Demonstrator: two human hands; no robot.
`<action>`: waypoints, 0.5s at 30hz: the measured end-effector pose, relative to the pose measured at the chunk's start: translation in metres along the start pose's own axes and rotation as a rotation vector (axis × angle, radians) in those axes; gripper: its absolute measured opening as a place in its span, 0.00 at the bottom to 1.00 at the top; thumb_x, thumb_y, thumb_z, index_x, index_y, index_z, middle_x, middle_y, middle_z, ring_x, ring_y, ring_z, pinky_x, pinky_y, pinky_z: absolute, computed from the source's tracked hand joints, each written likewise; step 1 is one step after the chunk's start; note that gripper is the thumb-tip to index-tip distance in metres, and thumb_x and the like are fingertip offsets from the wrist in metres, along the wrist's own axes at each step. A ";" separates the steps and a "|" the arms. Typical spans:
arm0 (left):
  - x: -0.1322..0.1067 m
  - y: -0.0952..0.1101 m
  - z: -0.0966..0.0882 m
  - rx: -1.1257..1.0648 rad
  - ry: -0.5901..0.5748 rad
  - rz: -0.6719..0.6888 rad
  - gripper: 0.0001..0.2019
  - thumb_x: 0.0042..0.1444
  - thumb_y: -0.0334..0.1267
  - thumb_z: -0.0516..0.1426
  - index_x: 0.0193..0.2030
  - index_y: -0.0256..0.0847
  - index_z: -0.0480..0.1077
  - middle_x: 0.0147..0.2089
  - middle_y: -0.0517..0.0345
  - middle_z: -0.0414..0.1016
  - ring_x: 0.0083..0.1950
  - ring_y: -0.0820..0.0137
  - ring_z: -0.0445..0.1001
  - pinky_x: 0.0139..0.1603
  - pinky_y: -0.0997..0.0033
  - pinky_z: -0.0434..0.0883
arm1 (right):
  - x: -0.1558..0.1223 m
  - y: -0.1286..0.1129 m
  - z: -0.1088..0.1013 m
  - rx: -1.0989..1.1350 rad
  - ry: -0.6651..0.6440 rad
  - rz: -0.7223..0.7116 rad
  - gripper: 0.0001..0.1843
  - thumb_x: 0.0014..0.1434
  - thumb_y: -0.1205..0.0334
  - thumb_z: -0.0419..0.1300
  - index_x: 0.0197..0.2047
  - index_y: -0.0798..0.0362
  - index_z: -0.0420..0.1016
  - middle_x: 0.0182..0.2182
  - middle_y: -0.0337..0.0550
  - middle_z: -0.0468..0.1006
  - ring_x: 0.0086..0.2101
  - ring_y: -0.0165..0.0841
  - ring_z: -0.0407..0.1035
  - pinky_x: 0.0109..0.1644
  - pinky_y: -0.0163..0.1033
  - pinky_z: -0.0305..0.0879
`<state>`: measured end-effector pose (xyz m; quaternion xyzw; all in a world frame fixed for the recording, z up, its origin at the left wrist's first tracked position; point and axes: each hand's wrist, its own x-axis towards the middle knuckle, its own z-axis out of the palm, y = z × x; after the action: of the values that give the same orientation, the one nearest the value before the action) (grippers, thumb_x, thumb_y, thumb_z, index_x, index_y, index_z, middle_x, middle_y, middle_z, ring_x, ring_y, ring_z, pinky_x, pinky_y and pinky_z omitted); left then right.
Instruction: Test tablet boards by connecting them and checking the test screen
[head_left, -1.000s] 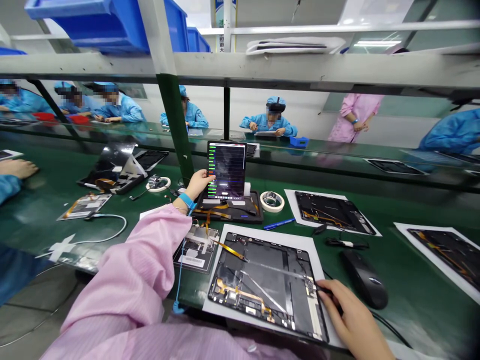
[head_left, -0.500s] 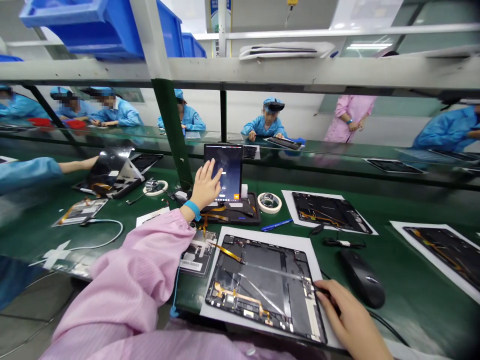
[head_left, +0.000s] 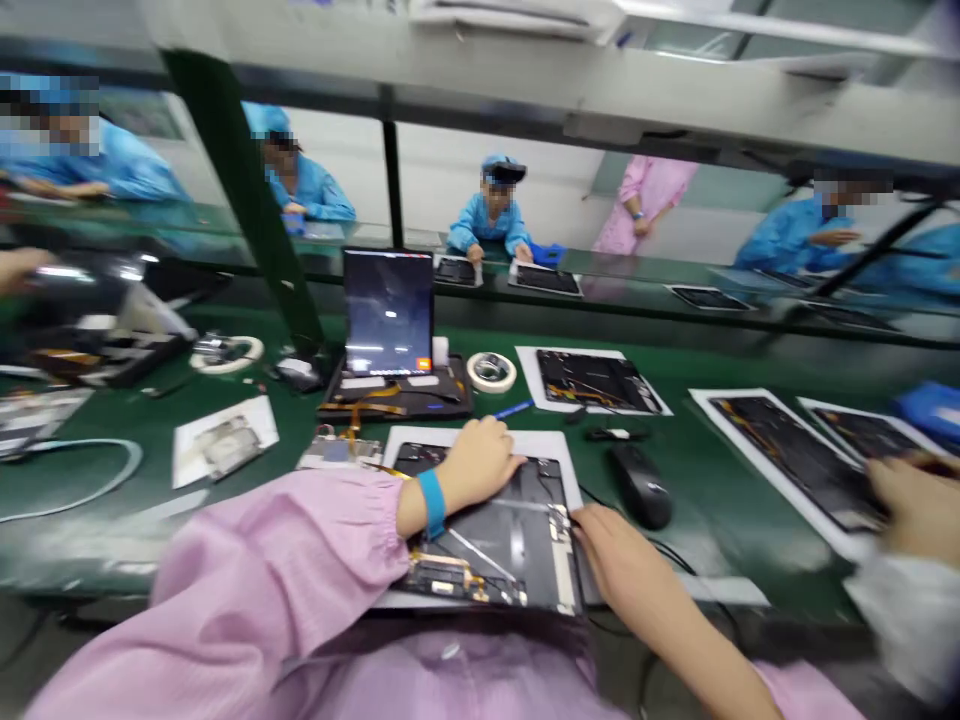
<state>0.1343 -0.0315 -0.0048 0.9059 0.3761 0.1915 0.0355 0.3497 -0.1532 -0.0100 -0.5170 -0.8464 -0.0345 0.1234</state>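
Left hand (head_left: 476, 468) down off upright tablet screen (head_left: 388, 310), now over opened tablet housing (head_left: 487, 535) | fingers part-curled, can't tell if gripping; right hand (head_left: 611, 550) at housing's right edge, likely steadying; fingertips partly hidden, grip unclear | housing on white sheet (head_left: 568, 468), near edge of green bench (head_left: 735, 530), probably scratch protection; screen propped for reading, I'd guess

- The left hand (head_left: 476, 462) is over an opened tablet (head_left: 525, 550); whether its fingertips touch is unclear.
- The right hand (head_left: 615, 555) is at the tablet's right edge.
- White paper (head_left: 564, 447) lies under the tablet on the green desk (head_left: 709, 505).
- Behind, a lit screen (head_left: 388, 310) stands at a black tray (head_left: 452, 398).
- Tape roll (head_left: 474, 374), blue pen (head_left: 514, 409) and black mouse (head_left: 641, 488) lie nearby.
- At far right, a co-worker's hand (head_left: 919, 505) is beside another tablet (head_left: 787, 455).
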 end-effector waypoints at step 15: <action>-0.001 -0.021 0.016 -0.335 -0.225 -0.189 0.18 0.63 0.51 0.45 0.28 0.43 0.63 0.30 0.55 0.73 0.33 0.60 0.71 0.30 0.66 0.58 | 0.017 0.012 -0.060 0.567 -0.314 0.297 0.17 0.68 0.55 0.46 0.47 0.54 0.72 0.40 0.44 0.78 0.39 0.31 0.71 0.44 0.36 0.64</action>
<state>0.1256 -0.0162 -0.0241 0.8638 0.4157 0.1447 0.2450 0.3636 -0.1444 0.0513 -0.5786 -0.7464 0.3002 0.1340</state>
